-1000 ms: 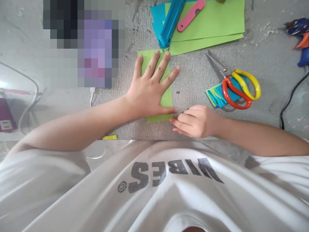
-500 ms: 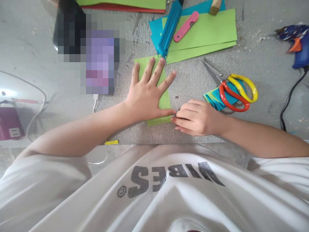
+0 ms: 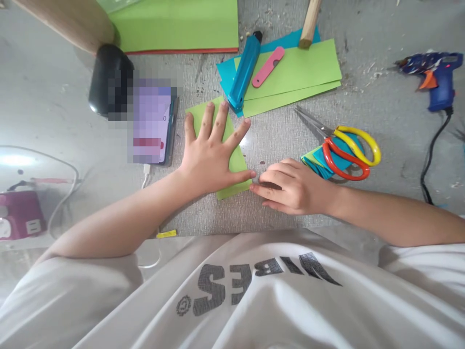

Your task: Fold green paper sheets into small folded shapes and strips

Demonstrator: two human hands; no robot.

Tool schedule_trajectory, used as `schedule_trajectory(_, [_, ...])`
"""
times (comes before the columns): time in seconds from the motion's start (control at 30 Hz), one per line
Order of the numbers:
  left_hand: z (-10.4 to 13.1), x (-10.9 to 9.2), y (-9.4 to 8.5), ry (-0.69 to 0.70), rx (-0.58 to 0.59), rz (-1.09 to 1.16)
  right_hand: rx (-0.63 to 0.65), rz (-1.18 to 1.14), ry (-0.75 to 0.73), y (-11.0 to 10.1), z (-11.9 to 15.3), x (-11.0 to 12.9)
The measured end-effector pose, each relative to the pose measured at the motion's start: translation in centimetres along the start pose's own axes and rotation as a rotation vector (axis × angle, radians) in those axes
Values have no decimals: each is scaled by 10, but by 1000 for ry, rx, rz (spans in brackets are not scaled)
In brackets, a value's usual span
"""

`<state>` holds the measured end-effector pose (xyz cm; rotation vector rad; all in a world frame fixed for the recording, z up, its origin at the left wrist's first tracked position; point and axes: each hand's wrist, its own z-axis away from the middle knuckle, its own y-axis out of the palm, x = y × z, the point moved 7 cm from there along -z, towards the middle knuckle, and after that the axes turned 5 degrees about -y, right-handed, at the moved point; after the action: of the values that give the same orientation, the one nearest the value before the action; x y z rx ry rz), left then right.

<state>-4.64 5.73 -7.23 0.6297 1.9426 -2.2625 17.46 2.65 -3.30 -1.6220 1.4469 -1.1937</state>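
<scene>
My left hand [image 3: 209,157] lies flat with its fingers spread on a folded-looking piece of green paper [image 3: 238,160], pressing it to the table. My right hand [image 3: 288,186] rests close by on the right, its fingers curled. One fingertip of it meets the paper's lower right edge, near my left thumb tip. Whatever may be inside the curled fingers is hidden. Just beyond my left fingertips lies a blue utility knife [image 3: 244,72]. Scissors [image 3: 336,140] with red and yellow handles lie past my right hand, on a small stack of blue and green paper pieces [image 3: 316,162].
A pink folding knife [image 3: 268,67] and a wooden stick [image 3: 308,26] lie on green sheets [image 3: 305,68]. At right is a blue glue gun [image 3: 432,72] with its cord. A phone [image 3: 150,126], a black case [image 3: 111,80] and a purple power block [image 3: 23,213] are on the left.
The whole view has shifted, so the tabletop sits lower in the picture. Both hands keep nearly the same pose on the green paper; my right hand stays at its edge.
</scene>
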Motion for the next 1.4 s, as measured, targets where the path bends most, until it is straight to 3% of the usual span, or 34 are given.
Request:
schedule_trajectory(0.53, [-3,-3,0,-10,-2,-1,-7,60,-11,-10,-8,2])
schedule_trajectory(1.0, [-4,-3,1,-10,-13,-7,52,50,3,-4,-4,0])
schedule_trajectory(1.23, [-4,-4,1,-1,-12,-15,-1,78,-27,-11,-10,2])
schedule_trajectory(1.4, [-3,-5,1,6,-27,-21,8,91,-14,-4,-7,1])
